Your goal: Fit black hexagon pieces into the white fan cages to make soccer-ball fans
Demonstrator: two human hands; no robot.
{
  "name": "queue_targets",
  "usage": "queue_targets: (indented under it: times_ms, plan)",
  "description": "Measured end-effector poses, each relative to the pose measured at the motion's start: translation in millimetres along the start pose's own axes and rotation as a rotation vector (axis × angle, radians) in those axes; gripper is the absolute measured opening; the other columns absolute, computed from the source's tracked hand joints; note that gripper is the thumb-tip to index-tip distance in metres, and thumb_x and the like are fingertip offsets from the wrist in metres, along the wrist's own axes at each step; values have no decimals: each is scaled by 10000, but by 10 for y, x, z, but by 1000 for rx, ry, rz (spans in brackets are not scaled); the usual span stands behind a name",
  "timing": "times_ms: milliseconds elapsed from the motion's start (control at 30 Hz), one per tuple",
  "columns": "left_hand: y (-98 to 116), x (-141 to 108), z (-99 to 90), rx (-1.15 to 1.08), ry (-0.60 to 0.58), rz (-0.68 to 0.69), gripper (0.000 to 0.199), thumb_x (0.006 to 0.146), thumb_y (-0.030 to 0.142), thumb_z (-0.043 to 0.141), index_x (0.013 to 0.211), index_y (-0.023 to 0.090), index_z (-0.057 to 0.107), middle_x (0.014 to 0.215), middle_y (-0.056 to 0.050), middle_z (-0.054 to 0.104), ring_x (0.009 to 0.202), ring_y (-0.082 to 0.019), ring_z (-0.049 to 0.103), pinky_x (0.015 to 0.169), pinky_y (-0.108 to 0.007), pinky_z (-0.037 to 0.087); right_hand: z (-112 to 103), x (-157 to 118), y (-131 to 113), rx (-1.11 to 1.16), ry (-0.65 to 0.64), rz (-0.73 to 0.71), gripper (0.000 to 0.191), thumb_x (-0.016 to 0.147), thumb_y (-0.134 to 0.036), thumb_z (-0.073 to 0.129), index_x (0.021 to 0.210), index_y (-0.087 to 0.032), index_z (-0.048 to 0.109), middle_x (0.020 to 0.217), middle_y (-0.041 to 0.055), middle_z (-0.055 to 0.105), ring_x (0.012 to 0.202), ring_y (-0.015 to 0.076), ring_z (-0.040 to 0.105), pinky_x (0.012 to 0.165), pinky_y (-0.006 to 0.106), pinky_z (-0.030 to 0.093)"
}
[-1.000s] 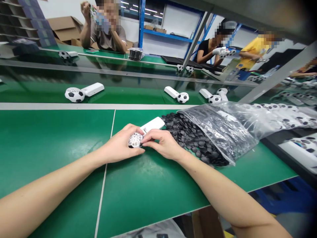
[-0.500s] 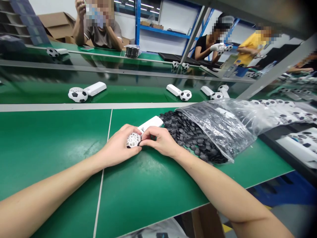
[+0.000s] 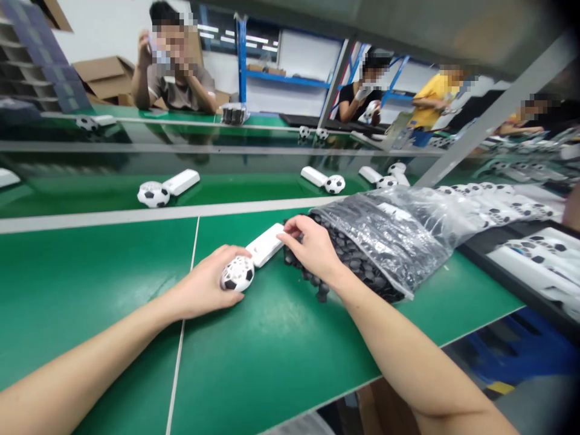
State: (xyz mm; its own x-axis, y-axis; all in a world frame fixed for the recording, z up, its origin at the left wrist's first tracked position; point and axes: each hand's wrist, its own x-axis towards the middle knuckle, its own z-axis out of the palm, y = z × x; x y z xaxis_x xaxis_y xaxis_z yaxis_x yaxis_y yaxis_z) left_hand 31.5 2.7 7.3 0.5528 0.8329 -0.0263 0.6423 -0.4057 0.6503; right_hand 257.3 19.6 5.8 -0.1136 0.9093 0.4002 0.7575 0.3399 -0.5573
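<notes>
My left hand is wrapped round the side of a black-and-white football-shaped head with an openwork top. A flat white handle extends from this head toward the upper right, resting on the green table. My right hand has thumb and fingertips drawn together at the far end of the handle, beside a heap of small black pieces. Whatever lies between those fingertips is hidden. The pieces spill from the mouth of a clear plastic bag, and a few lie loose below my right hand.
Behind the table's white edge strip, similar football-headed devices lie on a green belt. A dark tray with more of them stands at the right. A slanted metal post crosses the right side. Co-workers sit across the line.
My right hand has left the football-shaped head and moved right to the handle's end and the black pieces. My left hand stays on the head. The camera view has shifted slightly.
</notes>
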Motion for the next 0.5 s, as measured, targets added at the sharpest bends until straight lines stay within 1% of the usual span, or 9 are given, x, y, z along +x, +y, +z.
queue_targets:
  times_ms: [33,100,167,233,300,333,367,433,500]
  plan:
    - [-34,-28,-47,6,8,-1,535,605,239,582,1123,265,450,1068,-29,519,862,-227,557,748,-338,464,-62,6,32,-173,-4,41,120,802,-280,580,847,-169,575,855,50,602,815,173,550,727,286,429]
    - [-164,-10,-188,-3,14,-47,530,620,235,559,1133,269,429,1046,-31,543,752,-208,576,660,-321,474,-125,28,69,-456,-88,149,166,780,-266,601,904,-155,594,905,93,604,890,232,551,723,323,435]
    - [-313,173,-367,-7,89,-100,518,663,281,542,1161,267,400,1079,-50,536,739,-221,584,631,-340,478,-104,72,74,-570,-215,153,232,772,-294,613,963,-162,607,949,109,610,904,253,561,715,331,443]
    - [-362,499,-511,26,215,-86,506,676,302,549,1156,229,409,1121,-82,508,879,-276,572,728,-404,473,-40,101,60,-610,-276,100,243,775,-282,606,1001,-191,610,968,98,616,910,256,570,712,332,449]
    - [-286,880,-566,86,338,1,542,620,260,609,1127,163,441,1145,-122,475,1052,-335,492,885,-478,399,14,66,58,-610,-290,42,202,792,-230,567,986,-217,620,938,77,631,890,246,587,715,329,455]
    - [-231,1075,-564,96,376,-1,558,615,234,622,1138,161,444,1166,-122,462,1104,-332,456,937,-479,362,29,26,82,-615,-286,23,178,792,-191,545,942,-222,635,910,70,639,876,243,596,714,331,461]
    - [-190,1268,-551,105,403,-22,566,627,213,629,1159,170,442,1189,-116,453,1122,-304,447,956,-448,360,36,-16,133,-607,-287,4,172,795,-167,519,890,-226,649,874,66,647,850,238,607,716,334,468]
    - [-199,1633,-515,126,445,-87,571,668,199,649,1198,178,437,1225,-117,443,1101,-250,470,938,-390,393,52,-57,316,-582,-262,-44,238,812,-154,451,883,-244,660,865,74,661,809,227,626,702,335,488]
    - [-316,1910,-463,145,466,-163,420,808,288,568,1197,186,447,1225,-101,465,1035,-223,510,873,-414,435,97,-33,547,-548,-222,-122,262,814,-214,435,943,-257,659,933,88,674,832,240,639,711,344,505]
